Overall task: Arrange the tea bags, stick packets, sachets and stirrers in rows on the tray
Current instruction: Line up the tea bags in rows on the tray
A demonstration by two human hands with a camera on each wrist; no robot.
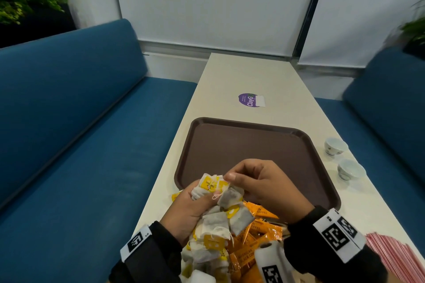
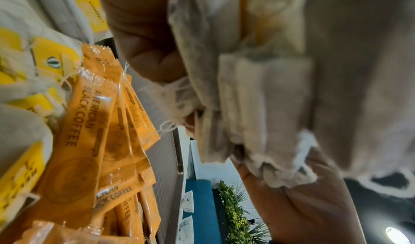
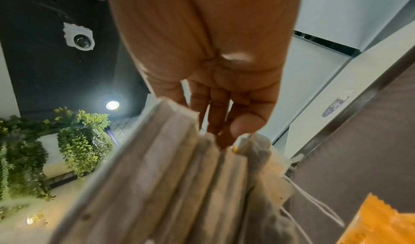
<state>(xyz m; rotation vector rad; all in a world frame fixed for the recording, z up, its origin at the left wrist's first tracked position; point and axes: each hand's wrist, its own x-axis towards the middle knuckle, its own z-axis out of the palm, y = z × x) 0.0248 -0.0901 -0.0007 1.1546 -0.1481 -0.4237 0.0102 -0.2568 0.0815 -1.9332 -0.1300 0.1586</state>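
My left hand [image 1: 194,204] grips a bunch of white tea bags [image 1: 210,187] with yellow tags, held above the table's near end. My right hand [image 1: 250,181] pinches the top of that bunch between thumb and fingers; in the right wrist view its fingers [image 3: 215,112] reach into the tea bags [image 3: 179,185]. The left wrist view shows the held tea bags [image 2: 258,96] close up. Below lies a heap of more tea bags [image 1: 213,234] and orange coffee stick packets [image 1: 255,234] [image 2: 89,132]. The brown tray [image 1: 248,145] lies just beyond, with nothing on its visible part.
Pink stirrers [image 1: 395,253] lie at the near right. Two small white cups [image 1: 335,146] stand right of the tray. A purple sticker [image 1: 249,100] is on the table beyond it. Blue benches [image 1: 80,122] flank the narrow table.
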